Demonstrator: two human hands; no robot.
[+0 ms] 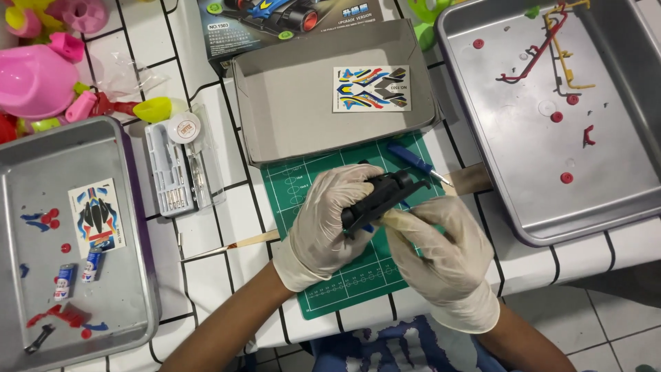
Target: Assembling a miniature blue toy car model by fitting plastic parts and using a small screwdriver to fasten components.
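Black toy-car chassis (377, 198): held above the green cutting mat (323, 275), tilted, between both your gloved hands.
Left hand (323, 231): fingers curled closed around the chassis's near end.
Right hand (441, 251): fingers pressed against the chassis's underside; whether they also pinch a small part there is hard to tell.
Blue-handled craft knife (413, 160): lying on the mat's far edge, just beyond the chassis.
Grey cardboard box tray (289, 103): touching the mat's far edge, with a colourful sticker sheet (372, 88) inside.
Clear tool case (182, 165): left of the mat, on the tiled bench (213, 255).
Right metal tray (523, 158): right of the mat, holding red and yellow plastic sprues (551, 41) and small red discs.
Left metal tray (34, 193): well left of the mat, holding a second sticker sheet (96, 217), two small batteries (77, 272) and red and blue bits.
Pink plastic toys (41, 76): beyond the left tray.
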